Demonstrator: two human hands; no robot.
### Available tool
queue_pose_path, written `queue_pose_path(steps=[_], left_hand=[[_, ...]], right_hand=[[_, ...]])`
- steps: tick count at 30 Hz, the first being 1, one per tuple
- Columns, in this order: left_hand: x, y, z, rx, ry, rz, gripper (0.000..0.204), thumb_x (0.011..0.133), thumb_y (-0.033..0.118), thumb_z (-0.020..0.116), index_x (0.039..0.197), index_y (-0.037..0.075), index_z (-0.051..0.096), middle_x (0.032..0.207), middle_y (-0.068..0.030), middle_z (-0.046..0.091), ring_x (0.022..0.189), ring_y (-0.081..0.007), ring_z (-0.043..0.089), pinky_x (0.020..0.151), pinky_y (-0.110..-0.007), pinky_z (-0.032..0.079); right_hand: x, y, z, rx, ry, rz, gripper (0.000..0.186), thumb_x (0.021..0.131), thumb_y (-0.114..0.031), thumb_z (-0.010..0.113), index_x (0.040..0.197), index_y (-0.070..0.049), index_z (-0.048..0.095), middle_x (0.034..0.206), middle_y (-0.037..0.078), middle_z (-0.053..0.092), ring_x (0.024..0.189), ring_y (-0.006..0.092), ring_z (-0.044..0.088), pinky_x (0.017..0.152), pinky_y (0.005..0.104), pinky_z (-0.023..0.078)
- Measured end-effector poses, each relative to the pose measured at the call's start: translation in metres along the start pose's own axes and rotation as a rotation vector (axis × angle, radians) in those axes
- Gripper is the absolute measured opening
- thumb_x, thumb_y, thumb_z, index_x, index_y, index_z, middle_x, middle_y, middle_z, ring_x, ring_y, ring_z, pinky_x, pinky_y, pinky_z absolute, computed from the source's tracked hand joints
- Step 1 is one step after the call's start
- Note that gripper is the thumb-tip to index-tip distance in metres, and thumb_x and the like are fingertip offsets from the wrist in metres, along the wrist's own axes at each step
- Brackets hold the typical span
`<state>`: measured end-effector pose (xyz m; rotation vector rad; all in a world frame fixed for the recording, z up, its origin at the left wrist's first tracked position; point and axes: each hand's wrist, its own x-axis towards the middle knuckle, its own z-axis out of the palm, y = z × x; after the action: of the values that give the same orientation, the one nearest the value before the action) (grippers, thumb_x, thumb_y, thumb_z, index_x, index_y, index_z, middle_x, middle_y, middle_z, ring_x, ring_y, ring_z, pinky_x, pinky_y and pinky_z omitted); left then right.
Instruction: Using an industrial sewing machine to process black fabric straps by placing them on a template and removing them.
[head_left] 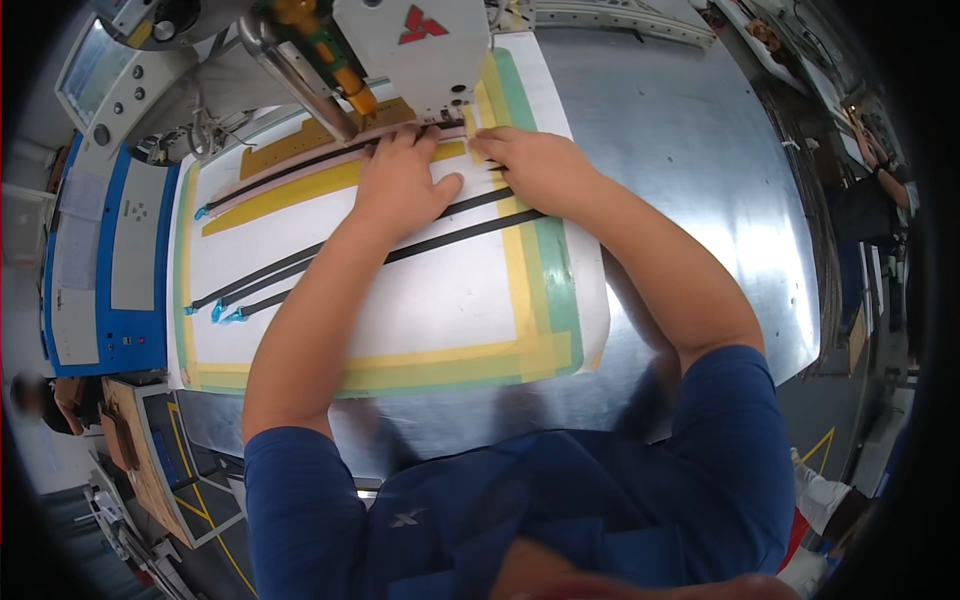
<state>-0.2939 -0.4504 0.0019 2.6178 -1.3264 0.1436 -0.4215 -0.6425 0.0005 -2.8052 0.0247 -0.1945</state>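
A white flat template board (440, 300) edged with yellow and green tape lies on a shiny metal table (690, 160). Several black strips (300, 262) run across it from lower left to upper right, and a pink strip (290, 168) lies near its far edge. My left hand (400, 185) presses flat on the board, fingers at the pink strip under the white machine head (415, 50). My right hand (530, 165) rests beside it, fingertips pinching a strip end just under the machine head.
A blue and grey control panel (110, 250) stands at the left. A metal cylinder with orange fittings (310, 70) angles down by the machine head. Another person (880, 180) stands at the far right. A workbench (150, 460) sits lower left.
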Motion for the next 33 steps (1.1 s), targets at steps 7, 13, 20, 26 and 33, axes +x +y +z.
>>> queue_pose_path(steps=[7,13,20,26,33], left_hand=[[-0.032,-0.056,-0.023,0.003,-0.044,0.061,0.065,0.098,0.043,0.067,0.152,0.010,0.055,0.154,-0.0195,0.054,0.138,-0.0414,0.054,0.116,-0.047,0.043],[-0.063,-0.210,-0.051,0.052,-0.053,-0.352,0.048,0.103,0.041,0.056,0.133,0.006,0.071,0.137,-0.0255,0.065,0.126,-0.0431,0.062,0.107,-0.047,0.050],[-0.076,-0.350,-0.047,0.209,0.012,-0.571,0.059,0.107,0.047,0.048,0.135,-0.002,0.066,0.139,-0.0294,0.063,0.129,-0.0442,0.059,0.109,-0.049,0.046],[-0.071,-0.348,-0.063,0.287,0.058,-0.629,0.056,0.107,0.049,0.050,0.114,-0.001,0.073,0.109,-0.0279,0.074,0.102,-0.0474,0.070,0.092,-0.054,0.053],[-0.134,-0.285,-0.116,0.168,0.409,-0.670,0.052,0.109,0.040,0.054,0.086,-0.005,0.068,0.083,-0.0246,0.069,0.078,-0.0428,0.065,0.071,-0.048,0.049]], right_hand=[[-0.008,0.005,-0.001,0.016,0.022,0.033,0.052,0.092,-0.004,0.060,0.143,-0.016,0.062,0.148,0.001,0.061,0.118,0.0268,0.068,0.097,0.0396,0.057],[-0.003,-0.001,-0.010,0.034,-0.030,0.047,0.043,0.094,-0.007,0.063,0.136,-0.012,0.066,0.142,0.002,0.064,0.118,0.0244,0.069,0.094,0.0392,0.058],[-0.001,0.000,-0.013,0.022,-0.054,0.031,0.040,0.094,-0.010,0.060,0.133,-0.012,0.069,0.139,0.004,0.066,0.118,0.0237,0.069,0.096,0.0393,0.059],[0.001,-0.001,-0.013,0.034,-0.075,0.026,0.040,0.094,-0.010,0.060,0.133,-0.013,0.069,0.139,0.003,0.066,0.119,0.0232,0.068,0.097,0.0396,0.058],[-0.003,0.005,-0.012,0.054,-0.049,0.016,0.039,0.093,-0.012,0.063,0.132,-0.011,0.069,0.138,0.003,0.065,0.117,0.0242,0.069,0.095,0.0404,0.058]])
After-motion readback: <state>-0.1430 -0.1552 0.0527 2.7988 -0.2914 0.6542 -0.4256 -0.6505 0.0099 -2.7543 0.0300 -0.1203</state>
